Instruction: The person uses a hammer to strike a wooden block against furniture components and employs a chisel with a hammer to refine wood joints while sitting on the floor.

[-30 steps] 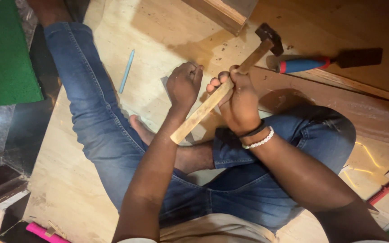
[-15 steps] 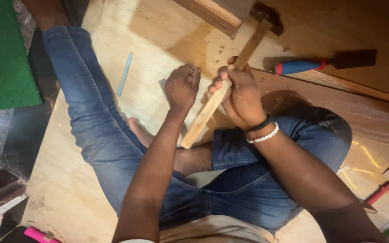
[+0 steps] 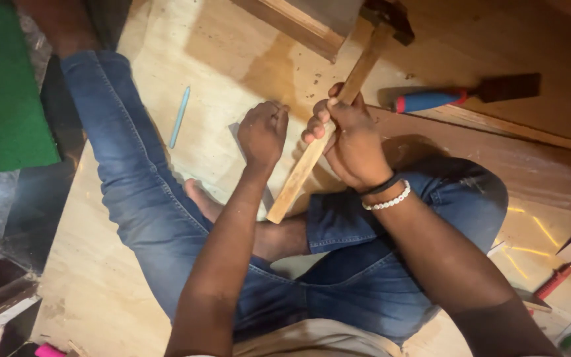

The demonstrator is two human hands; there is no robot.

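The right hand [image 3: 348, 142] is wrapped tight round the wooden handle of a hammer [image 3: 338, 112], whose dark head is raised up beyond the knuckles. Just beside the hammer, the left hand [image 3: 262, 132] is curled shut, fingertips pinched down against the plywood sheet [image 3: 226, 59] on something too small to make out. With that hand so near the hammer's path, a slightly skewed blow could land on the fingers. A chisel [image 3: 460, 96] with a red and blue grip lies beyond the hammer; a blue pencil [image 3: 180, 117] lies well apart from it.
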